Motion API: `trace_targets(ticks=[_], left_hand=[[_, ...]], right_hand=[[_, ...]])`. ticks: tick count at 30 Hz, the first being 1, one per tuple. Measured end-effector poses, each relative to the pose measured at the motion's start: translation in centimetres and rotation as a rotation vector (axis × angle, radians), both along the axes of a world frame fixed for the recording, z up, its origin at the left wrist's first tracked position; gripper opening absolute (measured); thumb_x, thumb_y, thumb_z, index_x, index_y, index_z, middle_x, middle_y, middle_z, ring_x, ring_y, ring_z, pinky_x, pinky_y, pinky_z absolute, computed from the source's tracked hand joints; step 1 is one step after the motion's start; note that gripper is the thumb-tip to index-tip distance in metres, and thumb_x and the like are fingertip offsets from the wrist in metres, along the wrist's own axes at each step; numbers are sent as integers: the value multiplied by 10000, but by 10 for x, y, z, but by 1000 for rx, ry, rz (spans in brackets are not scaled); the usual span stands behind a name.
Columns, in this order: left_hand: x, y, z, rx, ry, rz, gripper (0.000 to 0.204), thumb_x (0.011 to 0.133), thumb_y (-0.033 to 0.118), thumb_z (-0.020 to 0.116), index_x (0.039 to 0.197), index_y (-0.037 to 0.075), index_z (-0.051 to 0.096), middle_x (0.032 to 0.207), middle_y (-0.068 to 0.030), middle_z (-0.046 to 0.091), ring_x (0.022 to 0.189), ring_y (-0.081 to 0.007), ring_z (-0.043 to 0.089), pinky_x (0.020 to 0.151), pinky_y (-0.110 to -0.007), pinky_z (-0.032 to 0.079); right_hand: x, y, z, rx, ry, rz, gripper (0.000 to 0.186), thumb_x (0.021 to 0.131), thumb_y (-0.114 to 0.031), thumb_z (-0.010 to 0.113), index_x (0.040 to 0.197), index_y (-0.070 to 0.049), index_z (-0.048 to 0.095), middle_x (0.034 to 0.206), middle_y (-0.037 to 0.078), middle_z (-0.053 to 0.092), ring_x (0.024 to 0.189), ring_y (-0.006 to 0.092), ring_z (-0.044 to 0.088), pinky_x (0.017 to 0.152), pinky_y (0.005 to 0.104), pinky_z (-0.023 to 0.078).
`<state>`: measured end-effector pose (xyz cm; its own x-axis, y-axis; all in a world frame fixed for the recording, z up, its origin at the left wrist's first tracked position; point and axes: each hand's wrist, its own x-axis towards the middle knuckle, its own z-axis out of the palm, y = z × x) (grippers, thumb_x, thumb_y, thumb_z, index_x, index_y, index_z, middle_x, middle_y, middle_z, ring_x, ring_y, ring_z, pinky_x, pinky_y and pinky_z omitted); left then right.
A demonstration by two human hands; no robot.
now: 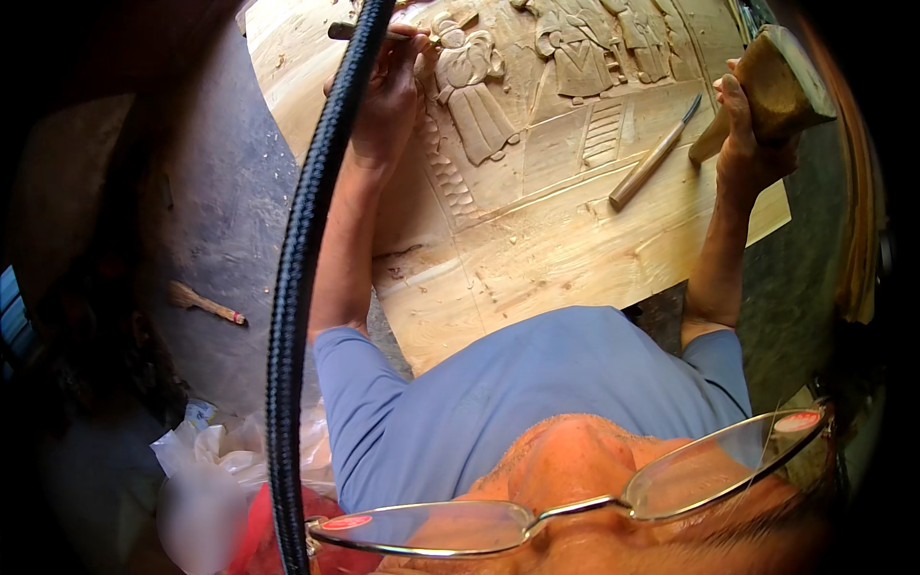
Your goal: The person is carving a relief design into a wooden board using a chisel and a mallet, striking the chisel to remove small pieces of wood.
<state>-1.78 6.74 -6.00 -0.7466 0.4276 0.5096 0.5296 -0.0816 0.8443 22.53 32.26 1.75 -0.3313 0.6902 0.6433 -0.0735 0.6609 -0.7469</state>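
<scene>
A large pale wooden panel [537, 259], carved in relief with robed figures and steps, lies before me. At its upper left, my left hand [388, 110] is closed round a carving chisel [341, 32], close to a carved robed figure [474, 91]. The cable partly covers this chisel, and I cannot make out whether its cutting edge touches the wood. Over the panel's right edge, my right hand [747, 139] grips a thick wooden mallet [781, 86], raised with its handle slanting down to the left. Another chisel [647, 168] with a wooden handle rests on the panel, left of the mallet.
A black braided cable [311, 220] runs down across the view in front of my left arm. On the grey floor [230, 211] to the left lies a small brush [206, 302]. Crumpled plastic bags [225, 446] sit at lower left. Wood chips dot the panel.
</scene>
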Motion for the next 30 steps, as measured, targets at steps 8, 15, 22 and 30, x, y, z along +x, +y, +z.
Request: trace_targets(ticks=[8,15,22,30], left_hand=[[-3,-1,-2,-22,-37,-64,123,948,-63,699,1061,-21,727,975,-77,785,917,-102,720,854,-236,557],[1,-2,3,-70,19,-50,125,947,-53,707,1064,-16,735,975,-67,787,923,-93,716,853,-230,551],[-2,-2,0,-79,59,-53,132,944,-49,711,1062,1,742,955,-57,794,913,-84,723,835,-224,549],[7,3,12,-231,230,61,121,927,-28,734,1037,20,745,934,-52,802,858,-98,746,787,-231,559]], right_hand=[[7,6,-6,30,-103,-28,399,842,47,809,1193,65,622,1052,149,759,890,175,735,824,319,632],[10,7,-10,70,-181,-70,419,828,16,841,1194,45,639,1069,130,766,958,160,727,890,303,609],[0,-9,-1,-36,-72,-1,401,827,-3,851,1177,39,659,1078,103,771,974,138,722,898,290,589],[1,-8,-4,-3,-49,15,372,829,-15,857,1152,33,678,1065,95,777,971,128,721,899,286,581]])
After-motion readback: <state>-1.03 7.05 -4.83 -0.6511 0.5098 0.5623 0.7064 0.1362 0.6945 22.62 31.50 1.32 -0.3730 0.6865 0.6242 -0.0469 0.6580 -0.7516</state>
